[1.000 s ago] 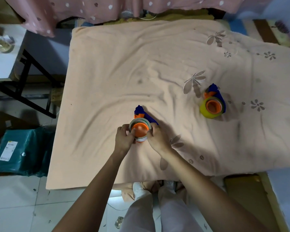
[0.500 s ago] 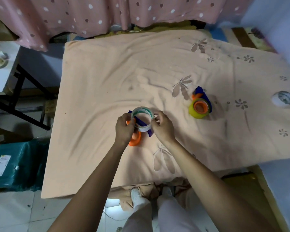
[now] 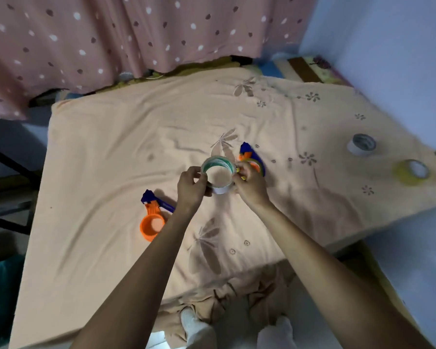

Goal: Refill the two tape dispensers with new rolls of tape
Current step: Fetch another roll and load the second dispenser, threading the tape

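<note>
Both my hands hold one tape ring (image 3: 218, 172) with a green-printed core above the peach cloth (image 3: 111, 152). My left hand (image 3: 191, 188) grips its left side, my right hand (image 3: 250, 185) its right side. An orange and blue tape dispenser (image 3: 153, 214) lies bare on the cloth, lower left of my left hand, with an open orange spool. A second blue and orange dispenser (image 3: 251, 157) carrying yellow tape lies just behind my right hand, partly hidden. A white tape roll (image 3: 362, 145) and a yellow tape roll (image 3: 411, 172) lie far right.
The cloth-covered table ends at a front edge near my legs and a right edge beside the pale wall. A pink dotted curtain (image 3: 111, 36) hangs behind. A black metal frame (image 3: 3, 167) stands left, and a teal package (image 3: 0, 293) lies on the floor.
The tape ring has come off the orange dispenser and risen up and to the right in both hands. The dispenser stays on the cloth. The view has swung right, revealing two rolls.
</note>
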The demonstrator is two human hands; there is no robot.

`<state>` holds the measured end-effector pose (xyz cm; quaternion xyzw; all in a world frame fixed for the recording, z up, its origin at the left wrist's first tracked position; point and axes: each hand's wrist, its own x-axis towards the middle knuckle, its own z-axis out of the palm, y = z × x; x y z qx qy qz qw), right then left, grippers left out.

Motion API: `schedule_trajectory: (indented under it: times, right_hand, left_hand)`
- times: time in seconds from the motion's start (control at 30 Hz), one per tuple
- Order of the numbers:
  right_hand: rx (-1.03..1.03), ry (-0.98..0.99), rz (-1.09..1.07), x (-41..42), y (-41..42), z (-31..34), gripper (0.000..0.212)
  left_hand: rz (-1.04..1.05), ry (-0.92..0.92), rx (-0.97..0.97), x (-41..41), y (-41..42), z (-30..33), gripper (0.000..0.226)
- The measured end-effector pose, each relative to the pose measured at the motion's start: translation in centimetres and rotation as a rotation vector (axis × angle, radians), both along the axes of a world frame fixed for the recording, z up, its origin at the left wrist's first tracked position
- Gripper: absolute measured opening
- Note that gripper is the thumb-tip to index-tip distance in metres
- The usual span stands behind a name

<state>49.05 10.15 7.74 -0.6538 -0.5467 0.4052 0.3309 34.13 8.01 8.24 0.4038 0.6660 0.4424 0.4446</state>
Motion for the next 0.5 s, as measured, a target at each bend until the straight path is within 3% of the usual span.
schedule_trajectory:
  times: [0.5]
  right_hand:
    - [0.054, -0.067, 0.007, 25.2, 3.8, 2.9, 0.023]
  left_hand:
    - [0.05, -0.008, 0.065, 25.9, 3.8, 2.2, 0.014]
